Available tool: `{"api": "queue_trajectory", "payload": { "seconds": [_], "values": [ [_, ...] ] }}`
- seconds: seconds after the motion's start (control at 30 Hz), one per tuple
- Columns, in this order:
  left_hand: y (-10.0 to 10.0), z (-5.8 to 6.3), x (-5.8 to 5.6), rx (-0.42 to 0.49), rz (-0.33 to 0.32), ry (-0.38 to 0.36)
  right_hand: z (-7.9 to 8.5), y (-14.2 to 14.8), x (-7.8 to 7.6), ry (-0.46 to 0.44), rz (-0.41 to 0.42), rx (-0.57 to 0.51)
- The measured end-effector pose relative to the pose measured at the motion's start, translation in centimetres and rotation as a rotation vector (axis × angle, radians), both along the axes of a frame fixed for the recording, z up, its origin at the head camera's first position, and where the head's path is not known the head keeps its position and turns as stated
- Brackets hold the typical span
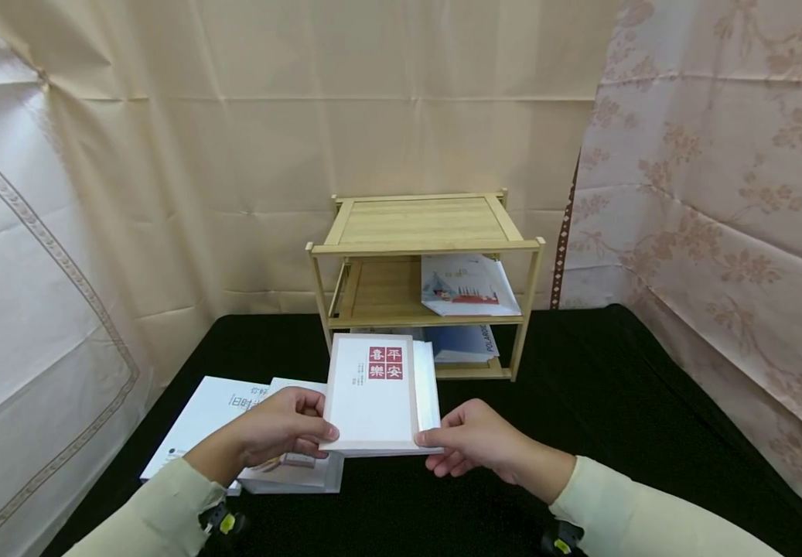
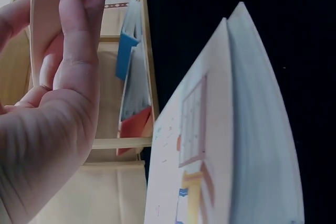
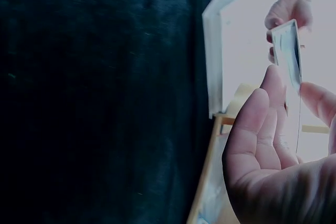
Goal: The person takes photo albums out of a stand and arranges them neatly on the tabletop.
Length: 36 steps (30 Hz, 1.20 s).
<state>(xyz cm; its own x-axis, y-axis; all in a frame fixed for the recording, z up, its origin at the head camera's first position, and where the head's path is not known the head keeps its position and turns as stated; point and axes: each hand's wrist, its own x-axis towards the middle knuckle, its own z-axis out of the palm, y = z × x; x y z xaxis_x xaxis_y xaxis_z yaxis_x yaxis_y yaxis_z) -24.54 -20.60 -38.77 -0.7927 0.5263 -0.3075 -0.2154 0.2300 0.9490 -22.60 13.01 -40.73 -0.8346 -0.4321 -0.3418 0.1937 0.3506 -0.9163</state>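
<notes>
A white book (image 1: 373,402) with a red square of characters on its cover is held up in front of the shelf, its cover facing me. My left hand (image 1: 292,422) grips its lower left corner, thumb on the cover and fingers underneath. At the lower right corner my right hand (image 1: 477,441) pinches it between thumb and fingers. The left wrist view shows the fingers (image 2: 76,40) flat against the book's back cover. In the right wrist view the thumb (image 3: 317,100) presses one face and the fingers support the other.
Two more white books (image 1: 195,418) lie on the black tabletop (image 1: 623,433) at left, partly behind my left forearm. A wooden shelf rack (image 1: 424,220) stands at the back. Its middle tier carries a book with a ship picture (image 1: 466,286); a blue book (image 1: 463,343) is on the bottom tier.
</notes>
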Motion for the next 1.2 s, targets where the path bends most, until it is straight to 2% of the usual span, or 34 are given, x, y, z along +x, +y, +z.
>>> {"api": "queue_trajectory", "payload": {
  "seconds": [0.3, 0.5, 0.77, 1.2],
  "values": [
    [0.0, -1.5, 0.1, -0.035, 0.001, -0.056, -1.8, -0.1, 0.7, -0.038, 0.025, 0.017],
    [0.1, -2.3, 0.0, -0.073, -0.013, -0.087, -2.7, -0.1, 0.9, -0.038, 0.031, 0.061],
    [0.2, -3.3, 0.0, -0.080, -0.029, -0.145, -3.6, -0.1, 1.0, -0.058, 0.048, 0.116],
    [0.4, -3.7, -0.2, -0.161, -0.024, -0.136, -4.2, -0.3, 1.0, -0.046, 0.072, 0.157]
  ]
}}
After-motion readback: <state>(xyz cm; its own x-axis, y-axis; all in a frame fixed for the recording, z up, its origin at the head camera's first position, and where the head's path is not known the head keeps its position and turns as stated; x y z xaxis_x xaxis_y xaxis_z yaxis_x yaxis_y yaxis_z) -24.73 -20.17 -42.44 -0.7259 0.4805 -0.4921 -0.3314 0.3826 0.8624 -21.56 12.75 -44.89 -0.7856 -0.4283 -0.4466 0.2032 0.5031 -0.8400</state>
